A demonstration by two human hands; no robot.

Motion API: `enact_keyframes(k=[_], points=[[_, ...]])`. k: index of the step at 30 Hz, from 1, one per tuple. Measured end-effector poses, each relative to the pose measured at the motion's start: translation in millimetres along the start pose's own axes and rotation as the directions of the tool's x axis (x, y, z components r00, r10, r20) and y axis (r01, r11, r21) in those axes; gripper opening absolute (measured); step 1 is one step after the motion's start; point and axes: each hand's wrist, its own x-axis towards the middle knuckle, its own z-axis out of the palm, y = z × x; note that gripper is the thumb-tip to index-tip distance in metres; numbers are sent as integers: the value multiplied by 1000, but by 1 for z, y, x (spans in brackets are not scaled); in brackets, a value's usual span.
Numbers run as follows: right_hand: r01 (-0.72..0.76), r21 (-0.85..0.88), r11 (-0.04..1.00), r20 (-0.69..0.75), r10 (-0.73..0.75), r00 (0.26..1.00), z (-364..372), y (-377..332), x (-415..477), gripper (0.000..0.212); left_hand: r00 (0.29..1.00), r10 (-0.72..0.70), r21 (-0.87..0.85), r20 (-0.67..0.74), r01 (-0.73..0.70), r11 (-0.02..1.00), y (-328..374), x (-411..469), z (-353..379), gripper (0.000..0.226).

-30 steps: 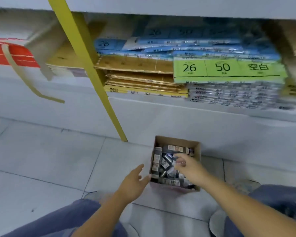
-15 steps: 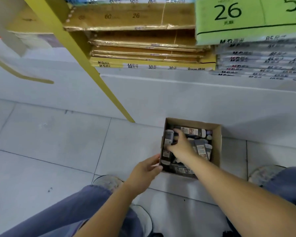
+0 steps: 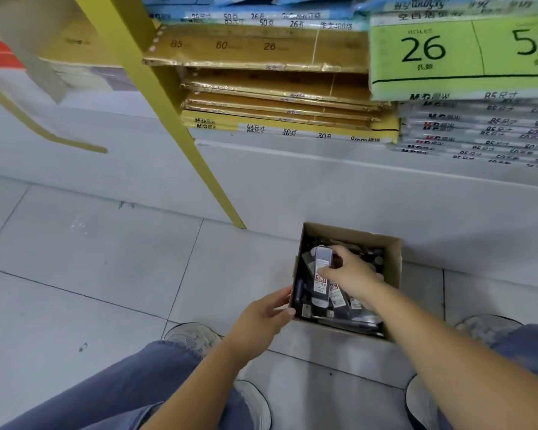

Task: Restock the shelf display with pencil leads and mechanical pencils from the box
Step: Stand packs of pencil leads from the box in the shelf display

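Pinching a lead case is the right hand; left hand holds box

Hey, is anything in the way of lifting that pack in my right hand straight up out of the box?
Nothing visible. The right hand pinches the lead pack over the other packs, the box is open on top, and the left hand holds its near left corner, off to the side.

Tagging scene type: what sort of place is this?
Probably a stationery shop aisle: shelf stacked with loose-leaf paper packs labelled by hole count, cardboard box of pencil-lead cases on the tiled floor.
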Motion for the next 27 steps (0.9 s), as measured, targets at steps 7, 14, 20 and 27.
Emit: enact_keyframes(k=[7, 14, 20, 27], points=[[62, -18, 998, -13, -63, 998, 17, 1, 2, 51, 1000, 6, -40, 17, -5, 999, 0, 1, -1, 43], [31, 154, 988, 21, -35, 999, 15, 6, -1, 54, 1000, 9, -24, -1, -9, 1000, -1, 4, -3, 41], [115, 262, 958, -26, -112, 993, -15, -18, -28, 42, 987, 35, 76, -157, -23, 997, 23, -1, -1, 58], [354, 360, 863, 85, -409, 909, -56, -99, -114, 49, 975, 200, -246, 97, -172, 954, 128, -46, -14, 41]])
